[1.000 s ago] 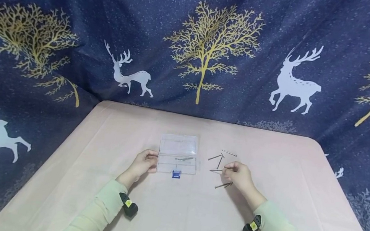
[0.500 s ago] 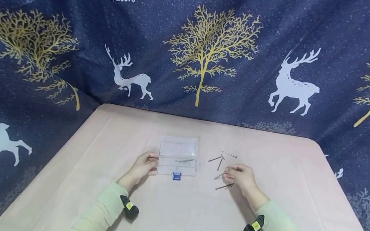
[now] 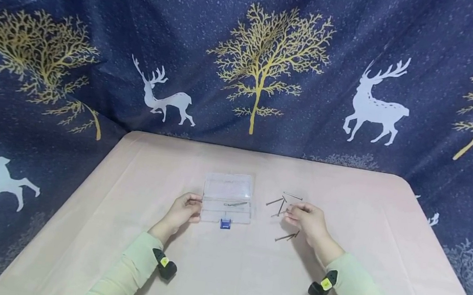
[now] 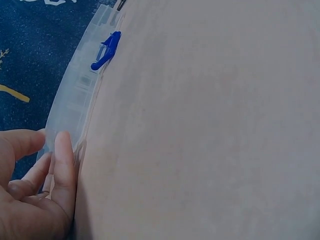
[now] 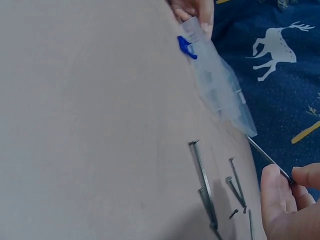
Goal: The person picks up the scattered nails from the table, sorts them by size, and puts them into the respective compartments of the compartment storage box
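Observation:
A clear plastic box with a blue latch stands with its lid raised at the back. Inside it, thin metal pieces lie in the rear compartment. My left hand holds the box's left end, fingers and thumb at its side wall. To the right of the box, my right hand pinches a nail near its head between thumb and fingertips. The nail's shaft points toward the box and sits above the table in the right wrist view.
Several loose nails lie on the pink-covered table, one behind the right hand and a pair in front of it. A dark blue cloth printed with deer and trees hangs behind the table.
The nail in my right hand has turned from pointing left to slanting down and left. The right hand has moved slightly away from me; the left hand keeps its place at the box.

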A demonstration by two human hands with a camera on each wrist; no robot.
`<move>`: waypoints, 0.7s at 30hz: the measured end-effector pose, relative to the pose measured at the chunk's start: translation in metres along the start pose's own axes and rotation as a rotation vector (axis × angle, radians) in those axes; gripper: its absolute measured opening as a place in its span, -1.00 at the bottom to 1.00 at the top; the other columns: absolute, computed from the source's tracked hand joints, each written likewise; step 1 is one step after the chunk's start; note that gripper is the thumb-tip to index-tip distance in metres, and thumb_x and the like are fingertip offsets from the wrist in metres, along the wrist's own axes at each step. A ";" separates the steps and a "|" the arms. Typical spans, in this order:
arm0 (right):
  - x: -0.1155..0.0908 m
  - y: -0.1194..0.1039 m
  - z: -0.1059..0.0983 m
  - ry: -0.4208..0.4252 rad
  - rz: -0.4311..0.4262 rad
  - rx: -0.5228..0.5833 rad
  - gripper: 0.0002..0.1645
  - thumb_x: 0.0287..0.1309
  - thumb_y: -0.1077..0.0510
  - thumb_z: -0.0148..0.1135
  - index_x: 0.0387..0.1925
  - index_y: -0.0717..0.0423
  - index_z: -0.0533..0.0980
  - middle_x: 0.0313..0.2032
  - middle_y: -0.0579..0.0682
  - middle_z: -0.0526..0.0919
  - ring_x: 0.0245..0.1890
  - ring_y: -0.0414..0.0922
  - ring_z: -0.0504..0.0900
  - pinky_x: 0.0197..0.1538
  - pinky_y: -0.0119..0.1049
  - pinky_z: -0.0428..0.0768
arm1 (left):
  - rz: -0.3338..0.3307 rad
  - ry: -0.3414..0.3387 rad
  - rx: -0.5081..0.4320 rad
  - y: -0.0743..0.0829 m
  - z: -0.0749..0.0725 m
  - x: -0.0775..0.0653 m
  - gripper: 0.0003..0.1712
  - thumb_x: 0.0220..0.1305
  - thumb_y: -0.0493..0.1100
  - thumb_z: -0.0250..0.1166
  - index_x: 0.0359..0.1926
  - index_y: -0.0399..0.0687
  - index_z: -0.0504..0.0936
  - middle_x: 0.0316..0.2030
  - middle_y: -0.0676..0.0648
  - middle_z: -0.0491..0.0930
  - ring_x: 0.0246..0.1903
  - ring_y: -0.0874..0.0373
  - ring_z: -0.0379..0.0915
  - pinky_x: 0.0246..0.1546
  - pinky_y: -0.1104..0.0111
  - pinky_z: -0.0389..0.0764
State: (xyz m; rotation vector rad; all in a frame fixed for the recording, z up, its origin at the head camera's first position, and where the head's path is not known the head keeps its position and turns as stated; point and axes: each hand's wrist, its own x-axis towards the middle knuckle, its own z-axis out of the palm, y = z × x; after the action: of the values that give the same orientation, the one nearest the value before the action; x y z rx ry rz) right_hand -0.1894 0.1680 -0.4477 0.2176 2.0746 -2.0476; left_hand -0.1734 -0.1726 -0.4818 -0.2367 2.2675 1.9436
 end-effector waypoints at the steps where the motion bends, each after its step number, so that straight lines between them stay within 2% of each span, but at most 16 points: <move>1: 0.001 -0.001 0.001 0.004 -0.003 0.008 -0.56 0.26 0.37 -0.02 0.10 0.59 0.28 -0.28 0.05 0.65 -0.39 -0.29 0.67 -0.12 -0.44 0.70 | 0.001 -0.005 0.002 0.004 0.000 -0.003 -0.61 0.24 -0.42 0.06 0.10 -0.47 0.38 -0.18 -0.21 0.47 -0.27 0.12 0.47 -0.31 0.36 0.74; 3: 0.001 -0.004 0.003 0.012 -0.006 0.015 -0.56 0.27 0.36 -0.03 0.11 0.59 0.28 -0.26 0.08 0.64 -0.38 -0.29 0.67 -0.12 -0.44 0.70 | 0.005 -0.017 -0.005 0.011 0.000 -0.007 -0.60 0.23 -0.43 0.05 0.10 -0.50 0.36 -0.18 -0.24 0.47 -0.26 0.11 0.46 -0.29 0.35 0.74; 6: 0.002 -0.008 0.007 0.027 -0.010 0.035 -0.57 0.28 0.35 -0.02 0.11 0.58 0.29 -0.27 0.06 0.64 -0.37 -0.30 0.67 -0.11 -0.44 0.70 | 0.008 -0.014 -0.003 0.011 -0.001 -0.007 -0.60 0.23 -0.43 0.05 0.10 -0.49 0.37 -0.18 -0.24 0.47 -0.27 0.12 0.46 -0.30 0.36 0.73; 10: 0.004 -0.012 0.017 0.043 -0.025 0.084 -0.59 0.28 0.35 0.00 0.08 0.58 0.31 -0.25 0.09 0.64 -0.38 -0.29 0.67 -0.09 -0.40 0.70 | -0.001 0.006 -0.002 -0.003 -0.002 0.002 -0.61 0.25 -0.39 0.07 0.11 -0.41 0.40 -0.16 -0.21 0.46 -0.26 0.14 0.47 -0.32 0.39 0.73; 15: 0.007 -0.014 0.027 0.048 -0.042 0.107 -0.60 0.27 0.36 -0.01 0.07 0.58 0.31 -0.30 0.01 0.63 -0.39 -0.29 0.67 -0.12 -0.44 0.70 | -0.011 0.007 -0.003 -0.004 -0.001 0.002 -0.62 0.27 -0.38 0.07 0.11 -0.40 0.39 -0.13 -0.23 0.45 -0.21 0.09 0.48 -0.27 0.35 0.74; 21: 0.013 -0.014 0.041 0.047 -0.067 0.155 -0.64 0.25 0.39 0.02 0.02 0.60 0.33 -0.40 -0.07 0.63 -0.42 -0.28 0.67 -0.15 -0.42 0.71 | -0.004 0.000 0.023 -0.001 -0.001 0.002 -0.62 0.26 -0.38 0.06 0.10 -0.40 0.40 -0.16 -0.20 0.45 -0.24 0.10 0.47 -0.31 0.37 0.74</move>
State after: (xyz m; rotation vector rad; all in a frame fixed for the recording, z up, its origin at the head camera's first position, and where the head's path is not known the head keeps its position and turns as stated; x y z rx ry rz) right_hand -0.2031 0.1264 -0.4378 0.2264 1.9759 -2.2663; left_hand -0.1746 -0.1739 -0.4833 -0.2388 2.2859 1.9146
